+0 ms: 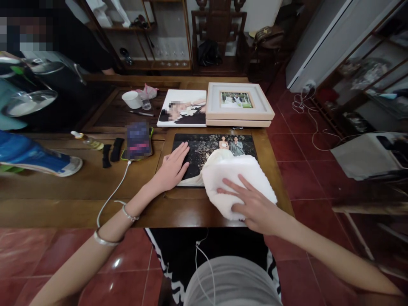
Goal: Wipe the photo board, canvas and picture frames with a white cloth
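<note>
A glossy dark photo panel (194, 148) lies flat near the front edge of the wooden table, showing a couple and a long white wedding dress. My left hand (174, 165) rests flat on its left side, fingers stretched out. On the panel's lower right part, my right hand (251, 204) presses and holds a fluffy white cloth (261, 174). The fingers of that hand are spread over the cloth, with the thumb bent against it. The cloth covers the panel's lower right corner and overhangs towards the table's front edge.
Behind the panel stand a white photo print (183, 121) and stacked picture frames (263, 110). To the left are a charging phone (138, 142), a small bottle (89, 141), a blue pack (32, 153) and a white cup (132, 100). Another person is at the far left.
</note>
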`<state>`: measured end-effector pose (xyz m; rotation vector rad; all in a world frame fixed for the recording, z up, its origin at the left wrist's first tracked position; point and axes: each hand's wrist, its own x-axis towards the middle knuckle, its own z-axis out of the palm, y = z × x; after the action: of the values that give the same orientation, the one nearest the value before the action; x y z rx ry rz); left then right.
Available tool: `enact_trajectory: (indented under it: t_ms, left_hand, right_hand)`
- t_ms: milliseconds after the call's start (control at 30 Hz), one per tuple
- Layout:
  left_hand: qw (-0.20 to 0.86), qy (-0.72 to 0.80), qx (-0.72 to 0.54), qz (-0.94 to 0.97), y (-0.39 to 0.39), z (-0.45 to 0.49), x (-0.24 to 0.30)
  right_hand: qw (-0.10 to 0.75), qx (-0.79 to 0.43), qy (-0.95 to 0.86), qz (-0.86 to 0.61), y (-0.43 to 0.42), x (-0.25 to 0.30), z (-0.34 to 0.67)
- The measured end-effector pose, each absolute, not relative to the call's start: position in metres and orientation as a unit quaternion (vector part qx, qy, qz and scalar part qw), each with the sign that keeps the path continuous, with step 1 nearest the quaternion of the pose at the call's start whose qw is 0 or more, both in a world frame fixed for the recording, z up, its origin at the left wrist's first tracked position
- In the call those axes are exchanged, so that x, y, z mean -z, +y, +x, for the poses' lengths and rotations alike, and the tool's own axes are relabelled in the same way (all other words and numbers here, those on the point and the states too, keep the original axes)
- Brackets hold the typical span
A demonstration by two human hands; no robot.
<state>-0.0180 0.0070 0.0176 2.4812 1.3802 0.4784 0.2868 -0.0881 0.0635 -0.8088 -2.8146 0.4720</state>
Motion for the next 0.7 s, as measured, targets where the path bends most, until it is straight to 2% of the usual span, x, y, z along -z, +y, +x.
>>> enact_trajectory:
  t_ms: [267,400,533,700]
  left_hand:
    - [0.131,0.479,-0.165,0.852,0.007,-0.017,-0.018]
    - [0.135,0.48,-0.165,0.851,0.006,-0.017,-0.019]
    - [0.138,0.483,-0.171,0.847,0.006,-0.017,-0.018]
    - [0.133,0.484,-0.172,0.847,0.006,-0.016,-0.017]
  right_hand:
    - [0.108,-0.098,-0.91,-0.388,0.033,-0.059,0.291]
    - [0.106,-0.076,-0.908,-0.398,0.062,-0.06,0.284]
    - [0.101,-0.091,-0.905,-0.404,0.031,-0.06,0.279]
    - [0.111,-0.132,-0.919,-0.354,-0.06,-0.06,0.284]
